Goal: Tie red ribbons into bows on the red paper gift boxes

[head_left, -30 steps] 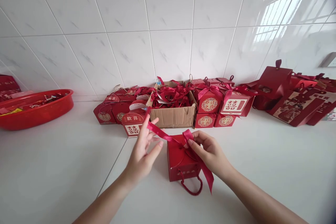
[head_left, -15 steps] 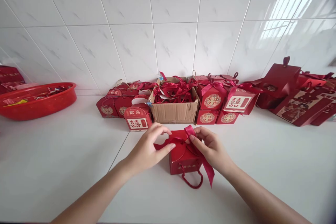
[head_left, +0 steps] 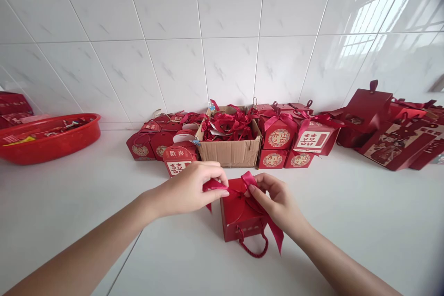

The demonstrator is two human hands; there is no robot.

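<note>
A small red gift box (head_left: 243, 229) stands on the white counter in front of me, its lid flaps folded over each other. A twisted red cord handle (head_left: 255, 254) hangs down its near side. Dark pink satin ribbon (head_left: 275, 236) crosses the lid, with one tail dropping over the right corner. At the left of the lid, my left hand (head_left: 197, 187) pinches one ribbon end between thumb and fingers. On the other side, my right hand (head_left: 275, 194) grips a raised ribbon loop (head_left: 248, 178) near the lid's middle.
Behind the gift box, a cardboard box (head_left: 229, 153) holds a heap of red ribbons. Red boxes (head_left: 142, 145) sit left of it, and stacked boxes (head_left: 277, 136) right. A red basin (head_left: 69, 143) is far left; red gift bags (head_left: 371, 111) lean far right by the tiled wall.
My left hand has closed on the left ribbon end and drawn it slightly left, off the lid. My right hand keeps its pinch on the loop. The view has tilted slightly.
</note>
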